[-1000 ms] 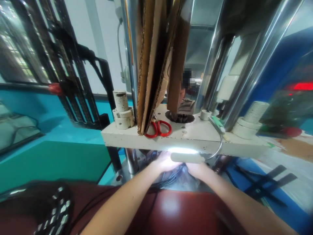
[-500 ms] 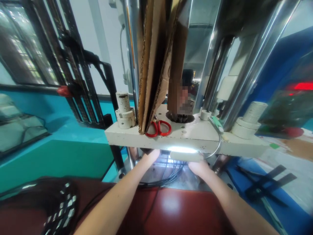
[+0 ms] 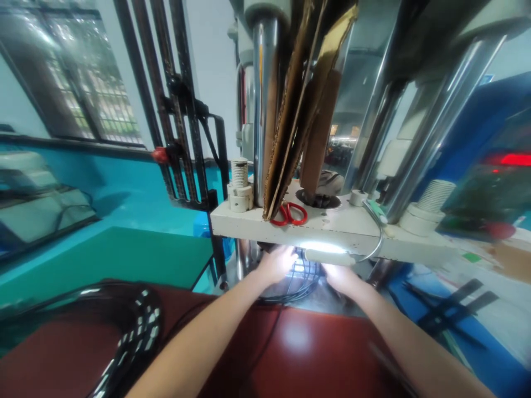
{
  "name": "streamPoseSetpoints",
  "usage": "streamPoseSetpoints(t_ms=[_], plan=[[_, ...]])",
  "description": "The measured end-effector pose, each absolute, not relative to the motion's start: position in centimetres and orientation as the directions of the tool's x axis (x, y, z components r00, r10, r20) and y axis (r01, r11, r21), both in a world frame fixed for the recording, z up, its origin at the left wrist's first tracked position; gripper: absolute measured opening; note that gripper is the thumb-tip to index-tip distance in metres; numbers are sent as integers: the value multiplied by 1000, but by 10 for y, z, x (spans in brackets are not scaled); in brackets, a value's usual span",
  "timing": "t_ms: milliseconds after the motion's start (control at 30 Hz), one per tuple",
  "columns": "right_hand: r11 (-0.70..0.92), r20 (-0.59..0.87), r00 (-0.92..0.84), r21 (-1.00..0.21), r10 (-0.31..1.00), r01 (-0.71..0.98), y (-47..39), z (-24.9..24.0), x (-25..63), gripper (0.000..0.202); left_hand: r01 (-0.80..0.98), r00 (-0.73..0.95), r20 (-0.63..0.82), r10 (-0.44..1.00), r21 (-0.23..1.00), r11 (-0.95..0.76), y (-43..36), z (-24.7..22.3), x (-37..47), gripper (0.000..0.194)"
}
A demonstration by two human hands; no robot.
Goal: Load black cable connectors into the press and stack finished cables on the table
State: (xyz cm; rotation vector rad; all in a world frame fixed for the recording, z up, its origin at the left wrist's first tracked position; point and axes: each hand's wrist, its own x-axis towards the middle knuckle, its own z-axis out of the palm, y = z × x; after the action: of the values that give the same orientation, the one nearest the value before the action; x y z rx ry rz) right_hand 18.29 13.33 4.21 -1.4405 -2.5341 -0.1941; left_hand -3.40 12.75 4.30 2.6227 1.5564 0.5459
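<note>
Both hands reach under the cream machine plate (image 3: 348, 235), beside a bright lamp (image 3: 327, 255) at its front edge. My left hand (image 3: 279, 264) is at the left of the lit gap, by thin black cables (image 3: 296, 293); glare and blur hide its fingertips. To the right of the cables is my right hand (image 3: 338, 276), its fingers partly behind the lamp. What either hand holds, if anything, cannot be made out. The cables run in loops over the metal base between the wrists.
Red-handled scissors (image 3: 296, 214) and upright cardboard (image 3: 286, 121) rest on the plate. A coil of black cable (image 3: 141, 326) lies on the dark red table (image 3: 294, 359) at left. Black tools (image 3: 452, 309) lie on a blue surface at right. Steel columns flank the plate.
The view has shifted, so the machine sits further right. My left hand shows more from under the plate, nearer the cables. My right hand remains by the lamp.
</note>
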Motion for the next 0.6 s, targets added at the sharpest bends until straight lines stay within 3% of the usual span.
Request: streamPoseSetpoints(t_ms=[167, 367, 600], plan=[[590, 233, -576, 10, 784, 807, 127, 58, 170, 35, 705, 601, 360, 714, 181, -685, 120, 40, -18, 41], [540, 244, -520, -17, 819, 841, 137, 46, 170, 37, 760, 496, 320, 807, 290, -582, 128, 35, -13, 41], [488, 260, -458, -61, 850, 871, 145, 45, 165, 28, 801, 467, 258, 846, 282, -529, 129, 30, -12, 42]])
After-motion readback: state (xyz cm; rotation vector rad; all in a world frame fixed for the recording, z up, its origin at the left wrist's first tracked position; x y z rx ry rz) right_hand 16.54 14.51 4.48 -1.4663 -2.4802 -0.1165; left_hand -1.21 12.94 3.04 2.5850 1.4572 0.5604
